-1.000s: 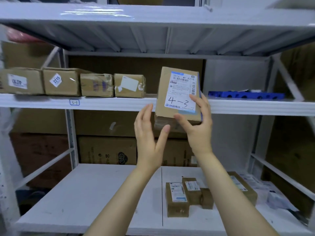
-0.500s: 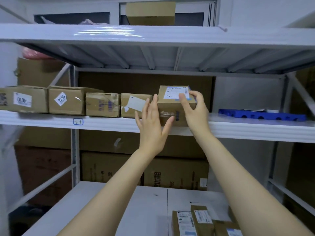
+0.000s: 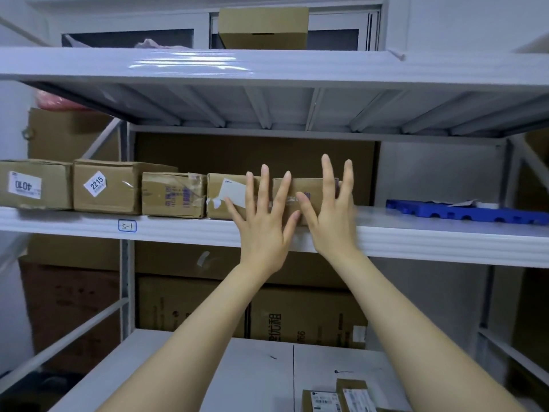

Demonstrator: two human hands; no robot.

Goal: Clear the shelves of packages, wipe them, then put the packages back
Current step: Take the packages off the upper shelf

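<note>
Straight, splayed fingers [image 3: 263, 191] of the left hand [image 3: 264, 230] and right hand [image 3: 334, 221] lie flat against, or perhaps just off, the front of the package [image 3: 306, 187], which sits long side across the middle shelf [image 3: 445, 242], directly beyond both palms; the right hand covers more.

My feed is evenly lit from overhead, cool and white, bright enough to read the label on the 2215 box [image 3: 96, 182]. A streak of glare lies along the front lip of the top shelf [image 3: 190, 59]. Shadow gathers under that shelf and in the lower left corner (nearly black there). The right hand [image 3: 334, 215] is smeared by motion blur at its fingers; the left hand [image 3: 264, 227] looks sharper. The wide lens bows the middle shelf [image 3: 445, 242] towards the edges, where detail softens.
</note>
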